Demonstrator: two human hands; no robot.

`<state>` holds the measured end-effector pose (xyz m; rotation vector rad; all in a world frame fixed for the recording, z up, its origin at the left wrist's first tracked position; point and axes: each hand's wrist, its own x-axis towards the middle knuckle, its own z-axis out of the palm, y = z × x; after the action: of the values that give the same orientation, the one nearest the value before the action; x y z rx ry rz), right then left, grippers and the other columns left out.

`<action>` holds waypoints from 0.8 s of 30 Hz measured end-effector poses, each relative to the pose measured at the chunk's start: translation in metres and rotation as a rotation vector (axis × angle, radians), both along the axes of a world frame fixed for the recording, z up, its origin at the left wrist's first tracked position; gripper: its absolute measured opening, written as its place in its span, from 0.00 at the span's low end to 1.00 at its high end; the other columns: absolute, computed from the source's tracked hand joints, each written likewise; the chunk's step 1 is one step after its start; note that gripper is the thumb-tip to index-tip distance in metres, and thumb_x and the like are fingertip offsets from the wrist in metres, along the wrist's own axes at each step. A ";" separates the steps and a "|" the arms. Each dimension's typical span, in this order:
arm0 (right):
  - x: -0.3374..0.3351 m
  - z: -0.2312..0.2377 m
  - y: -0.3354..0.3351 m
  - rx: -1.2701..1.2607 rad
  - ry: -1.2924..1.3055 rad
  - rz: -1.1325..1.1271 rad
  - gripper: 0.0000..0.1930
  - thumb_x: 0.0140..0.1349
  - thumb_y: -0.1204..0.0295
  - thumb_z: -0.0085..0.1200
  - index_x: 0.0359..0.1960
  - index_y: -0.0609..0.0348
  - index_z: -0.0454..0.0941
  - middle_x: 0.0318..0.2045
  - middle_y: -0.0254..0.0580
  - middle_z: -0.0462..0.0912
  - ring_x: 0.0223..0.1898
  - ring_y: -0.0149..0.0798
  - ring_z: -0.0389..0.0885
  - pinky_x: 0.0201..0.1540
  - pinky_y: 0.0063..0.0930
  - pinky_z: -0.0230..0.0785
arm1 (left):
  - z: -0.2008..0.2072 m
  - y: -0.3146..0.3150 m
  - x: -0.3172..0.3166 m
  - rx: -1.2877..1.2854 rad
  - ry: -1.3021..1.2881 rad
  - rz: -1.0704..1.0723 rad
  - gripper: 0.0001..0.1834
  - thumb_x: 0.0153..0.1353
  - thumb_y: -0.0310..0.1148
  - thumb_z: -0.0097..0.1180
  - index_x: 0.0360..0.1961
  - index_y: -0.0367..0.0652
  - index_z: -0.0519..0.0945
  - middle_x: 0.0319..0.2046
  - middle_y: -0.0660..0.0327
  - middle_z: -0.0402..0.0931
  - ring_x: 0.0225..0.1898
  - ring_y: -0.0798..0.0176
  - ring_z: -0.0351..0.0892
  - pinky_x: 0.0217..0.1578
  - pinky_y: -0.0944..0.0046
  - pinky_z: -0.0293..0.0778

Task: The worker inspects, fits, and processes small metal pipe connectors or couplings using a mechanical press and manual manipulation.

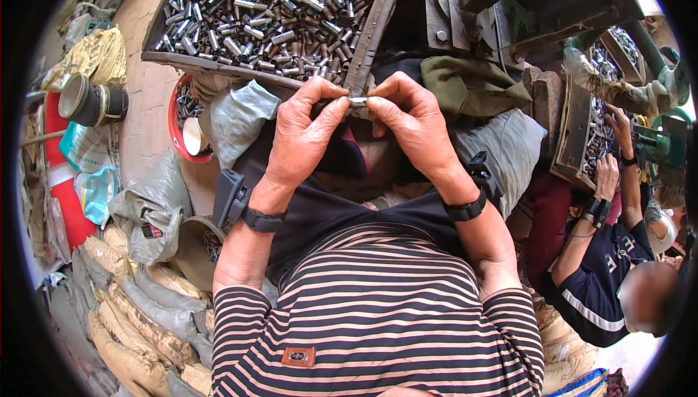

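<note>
A small shiny metal tube point(358, 102) is held level between my two hands, in front of the near right corner of a wooden tray. My left hand point(304, 131) pinches one end between thumb and fingertips. At the other end, my right hand point(416, 126) grips it the same way, fingers curled. Just beyond my hands, the shallow tray point(368, 22) is heaped with loose metal tubes point(273, 15), some shiny and some darker. Each of my wrists wears a black band.
Dark metal machinery point(465, 11) stands at the far right, with an olive cloth point(472, 84) below it. To the left are a red bucket point(177, 117) and full sacks point(138, 317). At the right, a co-worker point(592, 266) reaches into another tray of small metal parts point(574, 135).
</note>
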<state>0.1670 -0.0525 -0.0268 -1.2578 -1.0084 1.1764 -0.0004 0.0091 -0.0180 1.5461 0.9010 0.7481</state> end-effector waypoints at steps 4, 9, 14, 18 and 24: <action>-0.002 -0.003 -0.003 -0.046 0.296 -0.035 0.05 0.63 0.74 0.54 0.33 0.62 0.73 0.22 0.32 0.75 0.21 0.22 0.72 0.24 0.16 0.66 | 0.003 -0.001 0.002 0.048 0.029 0.008 0.04 0.63 0.28 0.55 0.38 0.40 0.78 0.26 0.70 0.74 0.28 0.80 0.68 0.28 0.78 0.65; -0.002 -0.002 -0.003 -0.065 0.385 -0.028 0.05 0.63 0.74 0.54 0.32 0.61 0.73 0.22 0.32 0.75 0.21 0.23 0.72 0.24 0.16 0.66 | 0.011 -0.001 0.007 -0.022 0.021 0.038 0.05 0.61 0.28 0.55 0.34 0.36 0.76 0.24 0.65 0.73 0.28 0.75 0.68 0.31 0.71 0.68; -0.001 -0.002 -0.001 -0.038 0.347 -0.051 0.05 0.63 0.73 0.55 0.32 0.60 0.72 0.22 0.33 0.75 0.21 0.24 0.73 0.25 0.17 0.69 | 0.002 0.001 0.012 0.072 0.007 0.041 0.04 0.63 0.28 0.54 0.35 0.38 0.76 0.23 0.69 0.71 0.25 0.79 0.64 0.26 0.75 0.62; -0.002 -0.006 -0.002 -0.076 0.597 -0.061 0.05 0.63 0.73 0.54 0.33 0.60 0.72 0.23 0.35 0.76 0.21 0.26 0.74 0.27 0.20 0.72 | 0.010 -0.003 0.017 -0.027 -0.016 0.042 0.06 0.62 0.28 0.54 0.33 0.36 0.76 0.24 0.66 0.74 0.28 0.76 0.69 0.32 0.71 0.69; 0.002 -0.011 0.000 -0.088 0.809 0.008 0.05 0.64 0.73 0.53 0.35 0.60 0.72 0.25 0.37 0.76 0.22 0.27 0.75 0.29 0.24 0.75 | 0.002 0.003 0.013 -0.400 -0.322 -0.065 0.05 0.64 0.29 0.53 0.40 0.41 0.74 0.22 0.70 0.69 0.20 0.81 0.60 0.20 0.79 0.56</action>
<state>0.1685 -0.0527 -0.0376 -0.7136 -0.3589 1.5585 0.0122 0.0123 -0.0163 1.0615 0.7048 0.6958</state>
